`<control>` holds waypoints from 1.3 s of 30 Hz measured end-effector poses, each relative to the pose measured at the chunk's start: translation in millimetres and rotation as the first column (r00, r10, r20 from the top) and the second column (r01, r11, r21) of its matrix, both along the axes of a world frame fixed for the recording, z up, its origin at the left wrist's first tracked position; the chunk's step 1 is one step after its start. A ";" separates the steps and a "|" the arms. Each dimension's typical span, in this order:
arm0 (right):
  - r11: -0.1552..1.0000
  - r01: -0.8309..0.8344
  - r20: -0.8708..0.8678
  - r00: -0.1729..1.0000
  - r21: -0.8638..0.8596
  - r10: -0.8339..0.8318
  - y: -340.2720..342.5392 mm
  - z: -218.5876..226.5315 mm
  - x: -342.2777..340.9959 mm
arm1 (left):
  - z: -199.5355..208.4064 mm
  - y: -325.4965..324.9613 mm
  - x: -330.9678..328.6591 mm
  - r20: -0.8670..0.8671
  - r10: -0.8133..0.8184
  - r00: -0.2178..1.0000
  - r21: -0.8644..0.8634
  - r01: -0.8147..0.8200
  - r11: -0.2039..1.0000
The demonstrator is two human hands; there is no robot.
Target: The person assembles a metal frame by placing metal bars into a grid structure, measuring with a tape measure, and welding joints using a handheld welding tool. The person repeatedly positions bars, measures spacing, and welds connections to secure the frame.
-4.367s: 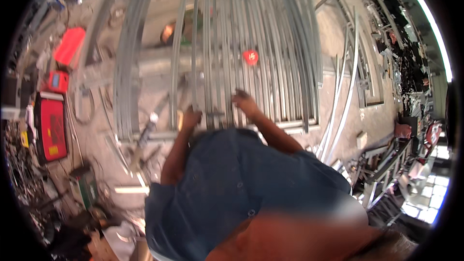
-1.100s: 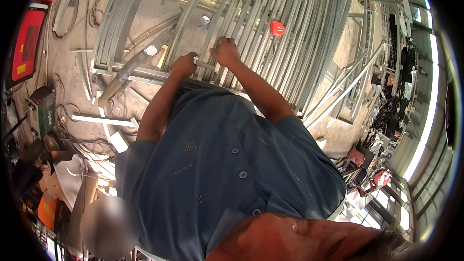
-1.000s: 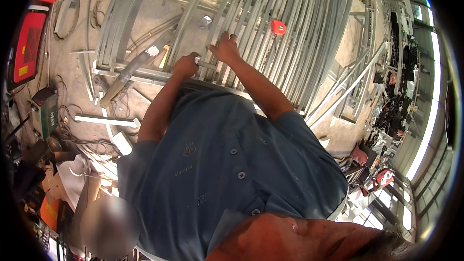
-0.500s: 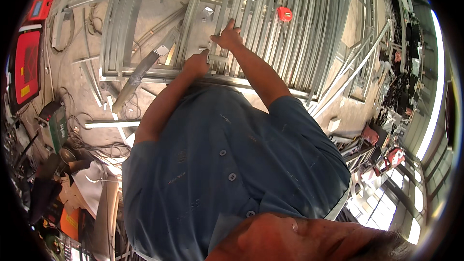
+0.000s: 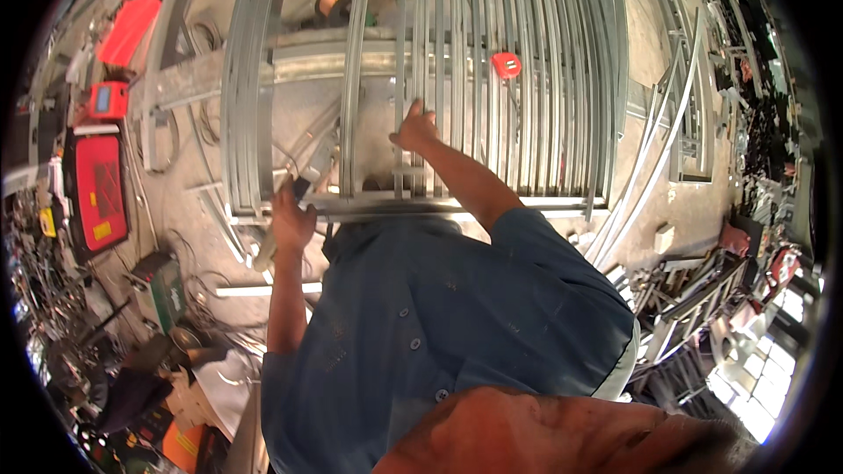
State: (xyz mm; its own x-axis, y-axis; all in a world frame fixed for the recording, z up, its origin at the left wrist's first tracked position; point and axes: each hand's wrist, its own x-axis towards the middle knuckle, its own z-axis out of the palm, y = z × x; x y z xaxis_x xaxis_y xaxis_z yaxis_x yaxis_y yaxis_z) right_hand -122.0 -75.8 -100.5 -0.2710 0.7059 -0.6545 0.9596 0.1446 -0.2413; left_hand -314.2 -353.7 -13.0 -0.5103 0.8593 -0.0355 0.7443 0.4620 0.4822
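My right hand (image 5: 417, 130) rests on the narrow metal bars (image 5: 422, 44) of a wide grate-like frame, index finger stretched forward and thumb held apart. Near the frame's front rail (image 5: 492, 208), my left hand (image 5: 293, 218) is at its left part, fingers bent around a small dark-and-pale object (image 5: 302, 186) that I cannot make out. A long grey tool or bar lies slanted just beyond that hand, partly hidden by it. On the bars to the right sits a red tape measure (image 5: 507, 65).
A spool of copper-coloured wire (image 5: 337, 0) lies beyond the frame's cross beam. At left stand a red machine (image 5: 99, 189), a red box with a screen (image 5: 109, 100) and a green box (image 5: 161, 290) amid cables. Loose pale strips (image 5: 654, 140) lean at right.
My left hand has moved left, away from the right hand, to the dark object. My right hand stays on the bars. The view has shifted, showing more of the frame's far part.
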 end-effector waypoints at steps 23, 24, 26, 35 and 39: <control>0.997 0.078 -0.023 0.997 0.006 -0.078 -1.1 -9.2 8.1 | -11.6 27.3 -109.7 0.492 -0.055 0.869 0.009 0.058 0.998; 0.997 0.082 -0.063 0.995 0.007 -0.082 -0.3 -16.5 10.3 | 3.1 24.7 -122.6 0.566 -0.072 0.821 0.048 0.054 0.997; 0.999 0.035 -0.036 0.999 0.026 -0.034 -2.9 -11.4 6.7 | 49.3 27.5 -141.5 0.675 -0.055 0.735 0.005 0.070 0.998; 0.990 0.140 -0.047 0.989 -0.028 -0.141 -0.7 10.9 8.3 | 144.9 120.7 -135.2 0.817 -0.377 0.437 0.006 0.647 0.762; 0.989 0.129 -0.044 0.990 -0.070 -0.132 1.7 14.6 4.0 | 109.8 159.1 -103.8 0.880 -0.322 0.349 -0.105 0.805 0.584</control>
State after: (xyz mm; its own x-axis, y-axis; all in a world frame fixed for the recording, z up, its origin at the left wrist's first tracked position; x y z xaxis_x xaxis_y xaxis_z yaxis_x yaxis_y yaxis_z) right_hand -118.0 -74.1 -85.9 -0.2123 0.6921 -0.6899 0.9561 0.0012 -0.2930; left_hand -418.0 -194.6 96.8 0.5310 0.6394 -0.5561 0.4002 0.3893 0.8296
